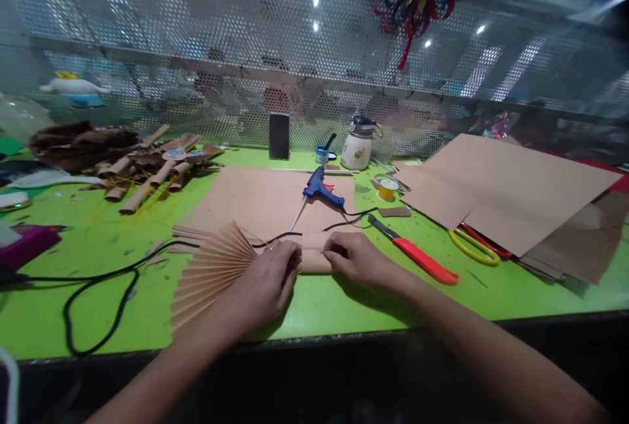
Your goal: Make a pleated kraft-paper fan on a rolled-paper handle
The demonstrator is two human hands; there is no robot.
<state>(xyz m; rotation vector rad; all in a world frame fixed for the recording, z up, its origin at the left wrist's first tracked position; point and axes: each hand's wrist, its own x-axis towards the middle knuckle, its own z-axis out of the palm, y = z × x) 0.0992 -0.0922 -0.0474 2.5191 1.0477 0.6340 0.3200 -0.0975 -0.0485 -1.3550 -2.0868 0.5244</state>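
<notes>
Both my hands pinch a rolled piece of brown paper (315, 260) near the front of the green table. My left hand (269, 280) has its fingers closed at the roll's left end. At the right end, my right hand (354, 256) closes thumb and fingertips on it. A pleated brown paper fan (213, 273) spreads out to the left, partly behind my left hand and forearm. Whether the fan joins the roll is hidden. Just beyond the roll lies a blue hot glue gun (318, 189) on flat brown paper sheets (250, 194), nozzle toward me.
A red-handled utility knife (425, 260) and yellow scissors (474, 247) lie to the right, beside large brown sheets (511, 175). Black cable (132, 263) loops at left. Rolled-handle paper pieces (157, 172), a phone (279, 137) and a thermos jug (358, 145) stand or lie farther back.
</notes>
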